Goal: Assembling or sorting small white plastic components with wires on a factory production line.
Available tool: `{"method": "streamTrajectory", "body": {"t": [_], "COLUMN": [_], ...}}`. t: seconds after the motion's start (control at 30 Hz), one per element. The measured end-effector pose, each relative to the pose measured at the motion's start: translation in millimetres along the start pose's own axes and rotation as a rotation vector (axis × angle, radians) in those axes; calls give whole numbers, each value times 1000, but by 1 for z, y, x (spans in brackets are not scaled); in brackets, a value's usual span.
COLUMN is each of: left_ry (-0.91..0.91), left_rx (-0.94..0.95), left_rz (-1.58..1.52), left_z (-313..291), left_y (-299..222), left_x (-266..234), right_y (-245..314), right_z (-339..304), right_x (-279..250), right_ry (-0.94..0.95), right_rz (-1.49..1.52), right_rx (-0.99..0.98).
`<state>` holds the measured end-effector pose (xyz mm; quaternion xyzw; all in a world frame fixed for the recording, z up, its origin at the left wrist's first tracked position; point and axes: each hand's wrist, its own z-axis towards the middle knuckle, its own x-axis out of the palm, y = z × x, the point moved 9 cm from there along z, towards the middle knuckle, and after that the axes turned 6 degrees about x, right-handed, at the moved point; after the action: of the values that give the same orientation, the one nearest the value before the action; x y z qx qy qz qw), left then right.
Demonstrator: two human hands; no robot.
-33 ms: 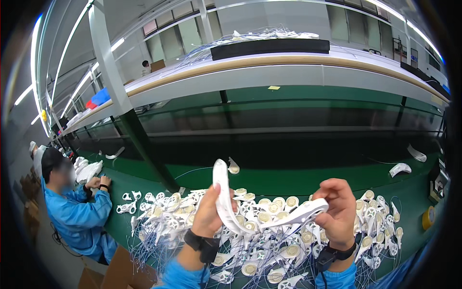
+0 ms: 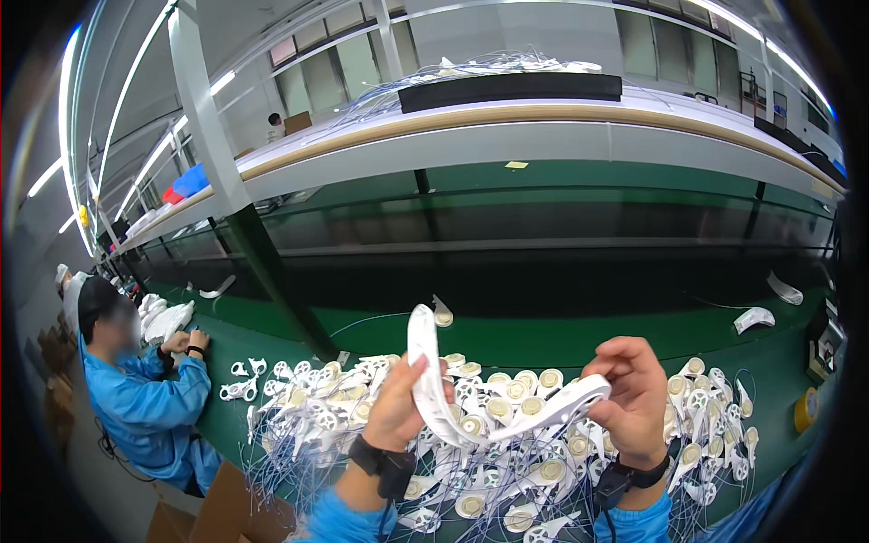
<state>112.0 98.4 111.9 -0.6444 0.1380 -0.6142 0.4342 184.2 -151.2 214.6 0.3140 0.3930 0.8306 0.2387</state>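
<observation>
My left hand (image 2: 396,407) is closed round the upright part of a curved white plastic band (image 2: 424,362), shaped like a headphone headband. My right hand (image 2: 631,398) pinches the rounded end of a white plastic arm (image 2: 552,404) between thumb and fingers. The arm's narrow end meets the band's lower end, and together they form one bent line. Whether they are locked together cannot be made out. Just beneath both hands lies a wide pile of white plastic arms with round cream discs (image 2: 548,471) and thin blue wires.
A co-worker in blue (image 2: 149,389) sits at the left by the green bench (image 2: 380,337). Loose white curved pieces (image 2: 753,319) lie at the far right, near a yellow tape roll (image 2: 806,409). A metal post (image 2: 272,271) rises left of the pile; a cardboard box (image 2: 237,507) stands below.
My left hand has moved slightly right with the band. The band's lower end now lines up with the arm's narrow end. My right hand has shifted a little left.
</observation>
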Motion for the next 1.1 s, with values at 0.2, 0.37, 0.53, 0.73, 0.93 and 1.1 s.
{"method": "streamTrajectory", "body": {"t": [0.2,0.37,0.53,0.73,0.93,1.1], "left_ry": [60,157,269,376,403,404], "left_rx": [109,253,131,160,252,279], "left_rz": [361,857,901,1094,1171,1189], "left_z": [-26,-34,-40,-45,-48,-48], "left_y": [1,-2,10,7,5,6], "left_x": [26,52,61,77,82,82], "right_y": [-25,-34,-34,-40,-38,-38], "right_z": [7,12,18,19,19,17], "right_x": [10,9,11,15,21,24], "right_ry": [144,75,88,100,121,142], "right_rz": [-301,-344,-516,-568,-618,-642], "right_rx": [144,160,36,36,-6,-28]}}
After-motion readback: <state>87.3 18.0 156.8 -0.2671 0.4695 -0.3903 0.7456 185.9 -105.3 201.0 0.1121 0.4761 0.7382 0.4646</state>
